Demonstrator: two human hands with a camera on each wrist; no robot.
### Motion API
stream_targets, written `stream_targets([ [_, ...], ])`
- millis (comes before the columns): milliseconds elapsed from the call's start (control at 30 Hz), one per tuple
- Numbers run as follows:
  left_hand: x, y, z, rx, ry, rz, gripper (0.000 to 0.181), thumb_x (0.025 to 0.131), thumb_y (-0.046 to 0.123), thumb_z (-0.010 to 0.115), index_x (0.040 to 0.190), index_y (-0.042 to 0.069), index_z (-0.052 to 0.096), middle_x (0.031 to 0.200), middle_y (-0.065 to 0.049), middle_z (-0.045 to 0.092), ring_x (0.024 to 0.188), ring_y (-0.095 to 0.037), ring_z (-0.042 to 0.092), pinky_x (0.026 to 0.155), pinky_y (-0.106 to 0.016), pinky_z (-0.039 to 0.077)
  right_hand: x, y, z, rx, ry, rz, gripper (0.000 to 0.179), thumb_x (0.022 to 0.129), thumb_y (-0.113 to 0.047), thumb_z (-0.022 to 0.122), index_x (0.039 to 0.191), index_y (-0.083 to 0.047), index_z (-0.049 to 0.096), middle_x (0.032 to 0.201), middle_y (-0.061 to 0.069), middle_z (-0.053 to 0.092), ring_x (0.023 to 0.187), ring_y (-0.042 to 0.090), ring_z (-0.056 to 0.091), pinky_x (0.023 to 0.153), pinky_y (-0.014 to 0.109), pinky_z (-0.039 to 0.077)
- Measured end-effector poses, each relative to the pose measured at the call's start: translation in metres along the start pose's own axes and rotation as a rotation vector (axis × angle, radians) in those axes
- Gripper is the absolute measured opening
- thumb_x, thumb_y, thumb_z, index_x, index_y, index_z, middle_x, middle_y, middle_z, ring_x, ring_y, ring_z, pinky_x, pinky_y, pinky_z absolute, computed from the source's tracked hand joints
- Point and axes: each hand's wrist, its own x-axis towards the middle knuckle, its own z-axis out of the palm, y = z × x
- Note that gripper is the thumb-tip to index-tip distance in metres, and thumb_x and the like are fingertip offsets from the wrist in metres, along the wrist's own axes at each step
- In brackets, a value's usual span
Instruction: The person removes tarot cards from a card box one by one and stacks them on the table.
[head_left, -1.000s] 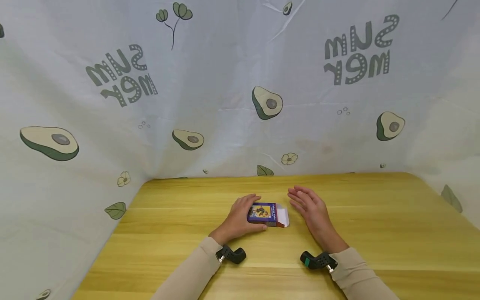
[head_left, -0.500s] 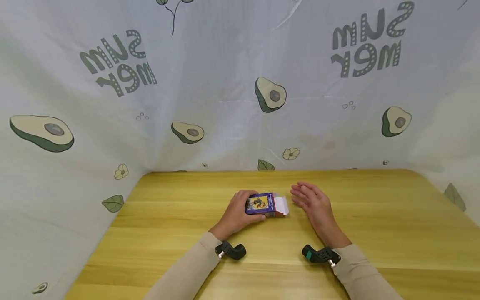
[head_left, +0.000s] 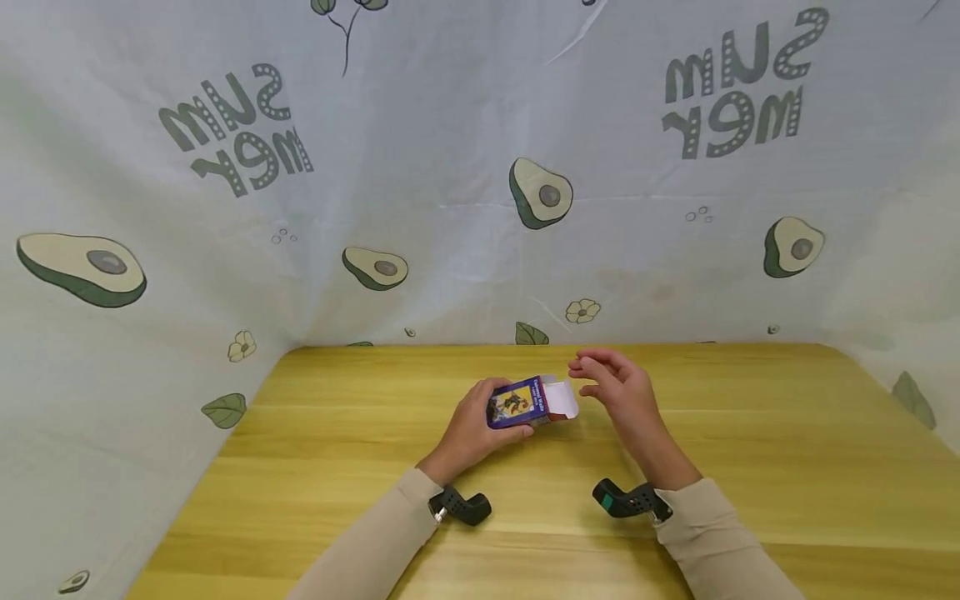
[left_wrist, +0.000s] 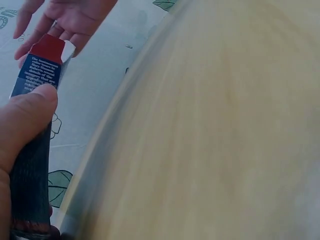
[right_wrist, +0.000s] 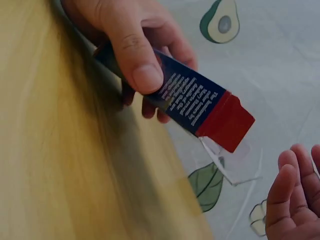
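My left hand [head_left: 463, 435] grips a blue tarot card box [head_left: 516, 405] by its left end, thumb along the near side. The box has a yellow picture on its top face. Its right end is unfolded, showing a white flap [head_left: 561, 398] and, in the right wrist view, a red side flap [right_wrist: 230, 124]. There the box looks tilted and held above the table. My right hand [head_left: 624, 398] hovers just right of the flap, fingers loosely bent and holding nothing. Whatever lies inside the box is hidden.
A wooden table [head_left: 360, 433] spreads under both hands. Behind it hangs a pale curtain [head_left: 450, 125] printed with avocados and leaves. Each wrist wears a black camera mount, such as the right one [head_left: 633, 500].
My left hand has lifted and tilted the card box, its flap end turning slightly. My right hand has moved a little left toward the flap, with its fingers bending more.
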Motion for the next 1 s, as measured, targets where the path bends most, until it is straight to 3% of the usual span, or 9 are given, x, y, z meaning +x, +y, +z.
stream_targets([
  [167, -0.004, 0.000, 0.001, -0.053, 0.003, -0.008, 0.072, 0.078, 0.042, 0.080, 0.133, 0.013, 0.045, 0.119, 0.000, 0.054, 0.102, -0.014, 0.053, 0.088, -0.031, 0.046, 0.000, -0.007, 0.006, -0.090, -0.031, -0.006, 0.037, 0.097, -0.029, 0.060, 0.118, 0.001, 0.057, 0.109, 0.018, 0.065, 0.091, 0.017, 0.065, 0.072, 0.029, 0.054],
  [467, -0.009, 0.001, -0.001, -0.131, 0.005, 0.025, 0.065, 0.081, 0.035, 0.078, 0.132, 0.017, 0.043, 0.114, 0.000, 0.056, 0.098, -0.013, 0.054, 0.082, -0.027, 0.049, -0.007, -0.019, 0.017, -0.219, -0.053, -0.003, 0.031, 0.095, -0.026, 0.063, 0.115, -0.002, 0.061, 0.104, 0.015, 0.066, 0.089, 0.024, 0.063, 0.067, 0.030, 0.053],
  [733, -0.008, 0.003, -0.001, -0.200, -0.031, 0.011, 0.062, 0.082, 0.032, 0.077, 0.133, 0.021, 0.043, 0.112, -0.001, 0.055, 0.096, -0.015, 0.055, 0.078, -0.027, 0.051, -0.012, -0.030, 0.018, -0.352, -0.070, -0.029, 0.023, 0.094, -0.021, 0.063, 0.109, -0.004, 0.064, 0.101, 0.011, 0.066, 0.087, 0.024, 0.058, 0.067, 0.032, 0.053],
  [1000, -0.007, 0.005, 0.001, -0.189, -0.036, 0.036, 0.070, 0.078, 0.036, 0.080, 0.134, 0.021, 0.041, 0.118, 0.001, 0.052, 0.101, -0.015, 0.053, 0.083, -0.029, 0.049, -0.014, -0.034, 0.018, -0.463, -0.086, -0.085, 0.012, 0.091, -0.016, 0.067, 0.098, -0.005, 0.067, 0.088, 0.005, 0.066, 0.079, 0.020, 0.058, 0.065, 0.028, 0.048],
])
